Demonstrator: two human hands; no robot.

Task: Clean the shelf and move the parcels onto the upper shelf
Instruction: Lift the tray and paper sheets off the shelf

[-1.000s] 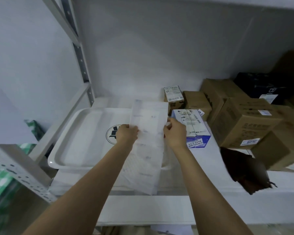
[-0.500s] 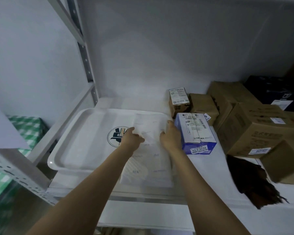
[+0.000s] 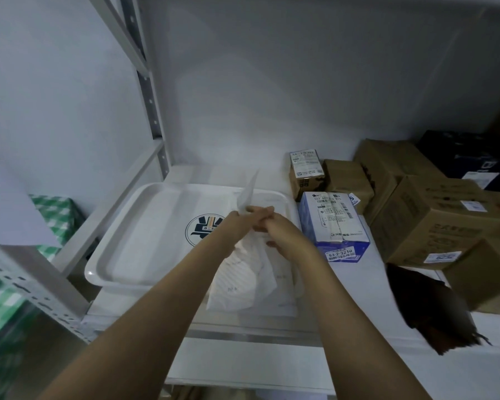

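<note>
A white plastic mailer bag lies crumpled over the right end of a white tray and the white shelf. My left hand and my right hand meet over the bag's top edge, both gripping it; a corner of the bag sticks up between them. Just right of my hands stands a blue and white parcel box. Behind it are a small labelled brown box and a plain brown box. Larger cardboard parcels fill the right.
The tray carries a round dark logo. A dark brown brush-like object lies at the shelf's front right. A black box sits at the back right. The grey shelf upright rises on the left, with green checked material beyond it.
The bag was held up flat and spread between my hands; it has come down onto the tray and shelf, and my hands have moved together, folding its top edge.
</note>
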